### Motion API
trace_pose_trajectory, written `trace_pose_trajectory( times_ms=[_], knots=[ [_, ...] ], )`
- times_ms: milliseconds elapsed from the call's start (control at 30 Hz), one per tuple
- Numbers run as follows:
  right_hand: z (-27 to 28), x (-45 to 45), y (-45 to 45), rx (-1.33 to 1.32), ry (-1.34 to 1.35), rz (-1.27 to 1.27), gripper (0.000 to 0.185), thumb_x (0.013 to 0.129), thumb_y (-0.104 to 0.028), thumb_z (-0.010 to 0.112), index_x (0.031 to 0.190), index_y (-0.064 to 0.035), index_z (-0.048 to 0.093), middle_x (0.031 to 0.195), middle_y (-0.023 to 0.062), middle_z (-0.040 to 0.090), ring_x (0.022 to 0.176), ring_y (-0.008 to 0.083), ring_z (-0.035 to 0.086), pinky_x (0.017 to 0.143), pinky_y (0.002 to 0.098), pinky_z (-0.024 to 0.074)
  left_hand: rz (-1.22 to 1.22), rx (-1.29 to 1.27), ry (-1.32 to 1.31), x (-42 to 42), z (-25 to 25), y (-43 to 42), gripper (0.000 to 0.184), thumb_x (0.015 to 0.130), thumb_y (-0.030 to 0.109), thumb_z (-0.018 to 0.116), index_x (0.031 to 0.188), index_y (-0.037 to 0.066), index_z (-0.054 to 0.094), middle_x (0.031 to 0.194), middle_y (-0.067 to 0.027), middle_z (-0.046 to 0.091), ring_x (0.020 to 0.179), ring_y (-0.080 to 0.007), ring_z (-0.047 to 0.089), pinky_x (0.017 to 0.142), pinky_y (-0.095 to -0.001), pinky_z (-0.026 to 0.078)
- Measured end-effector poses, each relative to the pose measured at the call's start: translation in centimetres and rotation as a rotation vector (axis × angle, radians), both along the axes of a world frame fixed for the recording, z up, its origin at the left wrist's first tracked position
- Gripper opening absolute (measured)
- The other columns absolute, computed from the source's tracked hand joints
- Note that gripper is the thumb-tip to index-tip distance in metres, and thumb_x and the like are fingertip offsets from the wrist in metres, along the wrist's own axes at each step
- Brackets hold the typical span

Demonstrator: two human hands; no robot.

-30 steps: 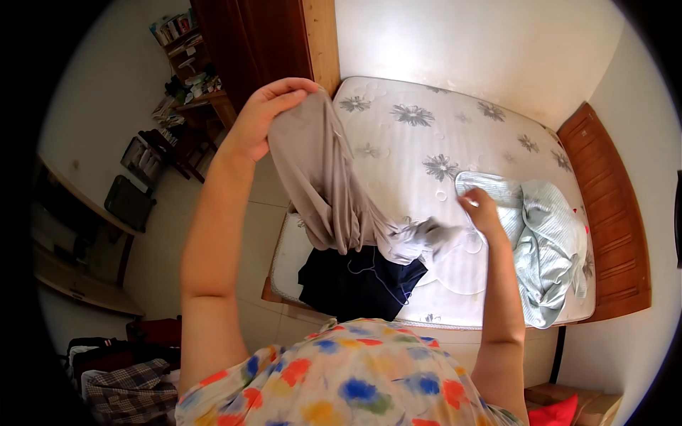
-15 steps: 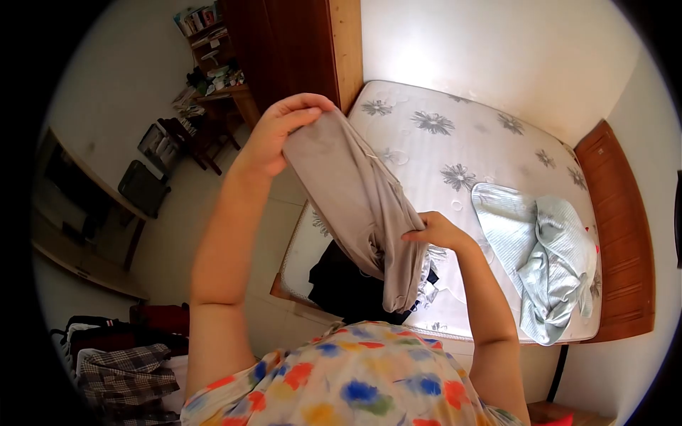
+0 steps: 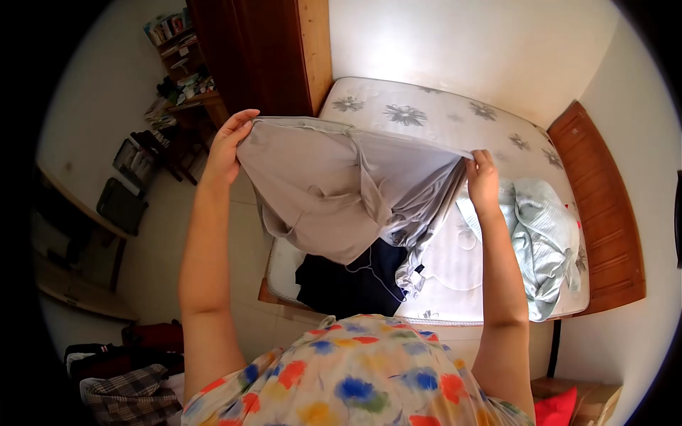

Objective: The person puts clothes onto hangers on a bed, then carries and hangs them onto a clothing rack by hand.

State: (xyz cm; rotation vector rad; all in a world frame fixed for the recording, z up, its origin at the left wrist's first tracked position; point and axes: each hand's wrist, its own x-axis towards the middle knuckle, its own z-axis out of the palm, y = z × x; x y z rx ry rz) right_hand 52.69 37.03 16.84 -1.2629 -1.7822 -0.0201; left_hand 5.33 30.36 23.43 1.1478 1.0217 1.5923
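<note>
A grey-beige cloth (image 3: 320, 170) is stretched out in the air between my two hands, its top edge nearly straight and its folds sagging below. My left hand (image 3: 231, 147) pinches its upper left corner. The upper right corner is gripped by my right hand (image 3: 482, 179). Under the cloth, a black garment (image 3: 348, 284) with a thin light cord lies on the near edge of the mattress (image 3: 447, 302). A crumpled white and grey part (image 3: 410, 277) hangs down beside the black garment. Pale green striped bedding (image 3: 536, 241) is heaped at the right, beyond my right forearm.
A wooden headboard (image 3: 600, 213) stands at the right and a dark wardrobe (image 3: 256, 57) at the back. Farther left are a cluttered desk (image 3: 199, 99), a dark suitcase (image 3: 121, 206) and piled clothes (image 3: 131, 390). A red item (image 3: 556, 408) lies at the lower right.
My right hand has taken hold of the cloth and moved up and right, spreading it wide. My left hand has shifted left, still holding its corner. The camera view has turned slightly.
</note>
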Motion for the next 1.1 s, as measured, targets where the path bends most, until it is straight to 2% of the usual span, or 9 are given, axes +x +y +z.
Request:
trace_pose_trajectory(
  times_ms=[167, 267, 433, 667, 767, 867, 967, 1033, 1100],
  knots=[
    [2.8, -1.6, -0.9, -0.150, 0.225, -0.016, 0.015, 0.091, -0.013, 0.048, 0.091, 0.0017, 0.052, 0.066, 0.0205, 0.051, 0.060, 0.0299, 0.048, 0.060, 0.0366, 0.0412, 0.020, 0.006, 0.008, -0.3, -0.3, 0.0, 0.023, 0.091, 0.009, 0.053, 0.112, 0.009, 0.061, 0.097, 0.0020, 0.060, 0.089, -0.0079, 0.056, 0.079, -0.0221, 0.046],
    [2.7, -2.2, -0.7, -0.128, 0.259, 0.042, 0.018, 0.093, -0.016, 0.046, 0.093, 0.0015, 0.052, 0.061, 0.0164, 0.048, 0.057, 0.0230, 0.043, 0.059, 0.0340, 0.0401, 0.031, 0.018, 0.011, -0.7, -0.5, -0.3, 0.022, 0.091, 0.010, 0.053, 0.111, 0.009, 0.062, 0.096, 0.0023, 0.060, 0.089, -0.0069, 0.055, 0.080, -0.0211, 0.044],
    [2.3, -3.0, -0.5, -0.117, 0.288, 0.072, 0.019, 0.095, -0.016, 0.045, 0.093, 0.0014, 0.052, 0.064, 0.0129, 0.047, 0.061, 0.0177, 0.041, 0.060, 0.0310, 0.0398, 0.037, 0.031, 0.037, -1.5, -0.7, -0.9, 0.023, 0.091, 0.011, 0.053, 0.113, 0.009, 0.061, 0.097, 0.0022, 0.059, 0.090, -0.0071, 0.054, 0.082, -0.0215, 0.042],
    [2.1, -3.5, -0.3, -0.127, 0.347, 0.126, 0.020, 0.096, -0.017, 0.044, 0.091, 0.0012, 0.053, 0.066, 0.0083, 0.047, 0.065, 0.0138, 0.039, 0.063, 0.0287, 0.0396, 0.084, 0.014, 0.144, -1.3, -1.0, -1.9, 0.021, 0.092, 0.012, 0.051, 0.111, 0.009, 0.061, 0.096, 0.0025, 0.059, 0.088, -0.0064, 0.053, 0.077, -0.0207, 0.041],
    [1.4, -3.0, 0.8, -0.142, 0.407, 0.152, 0.025, 0.096, -0.018, 0.046, 0.100, 0.0041, 0.056, 0.076, 0.0082, 0.057, 0.074, 0.0131, 0.047, 0.071, 0.0265, 0.0418, 0.086, -0.002, 0.184, -1.3, -1.2, -1.9, 0.021, 0.092, 0.012, 0.050, 0.109, 0.009, 0.062, 0.095, 0.0028, 0.059, 0.087, -0.0060, 0.052, 0.076, -0.0207, 0.041],
    [0.0, -2.5, 2.0, -0.201, 0.610, 0.130, 0.034, 0.095, -0.019, 0.047, 0.114, 0.0094, 0.053, 0.095, 0.0108, 0.062, 0.088, 0.0143, 0.053, 0.082, 0.0248, 0.0415, 0.081, 0.001, 0.235, -0.9, -1.0, -2.0, 0.021, 0.092, 0.012, 0.051, 0.109, 0.009, 0.062, 0.095, 0.0027, 0.059, 0.088, -0.0064, 0.052, 0.077, -0.0213, 0.041],
    [0.1, -2.0, 2.0, -0.347, 0.696, 0.213, 0.043, 0.094, -0.019, 0.048, 0.124, 0.0123, 0.045, 0.110, 0.0130, 0.061, 0.100, 0.0170, 0.055, 0.090, 0.0253, 0.0398, 0.088, 0.002, 0.307, -1.1, -1.4, -1.4, 0.022, 0.091, 0.011, 0.051, 0.110, 0.007, 0.061, 0.098, 0.0020, 0.059, 0.091, -0.0072, 0.052, 0.082, -0.0222, 0.040],
    [0.7, -2.4, 1.6, -0.389, 0.785, 0.274, 0.039, 0.094, -0.017, 0.048, 0.122, 0.0094, 0.048, 0.108, 0.0118, 0.061, 0.097, 0.0160, 0.056, 0.088, 0.0257, 0.0416, 0.106, -0.021, 0.333, -1.2, -1.8, -0.9, 0.022, 0.091, 0.010, 0.051, 0.110, 0.007, 0.061, 0.097, 0.0025, 0.060, 0.091, -0.0069, 0.052, 0.082, -0.0216, 0.040],
    [1.9, -3.3, 0.4, -0.457, 0.893, 0.351, 0.034, 0.094, -0.016, 0.047, 0.119, 0.0065, 0.051, 0.105, 0.0104, 0.062, 0.094, 0.0150, 0.056, 0.085, 0.0258, 0.0433, 0.148, -0.016, 0.302, -0.5, -2.0, -0.8, 0.022, 0.091, 0.009, 0.050, 0.108, 0.007, 0.062, 0.093, 0.0029, 0.060, 0.086, -0.0059, 0.051, 0.076, -0.0210, 0.040]
  ],
)
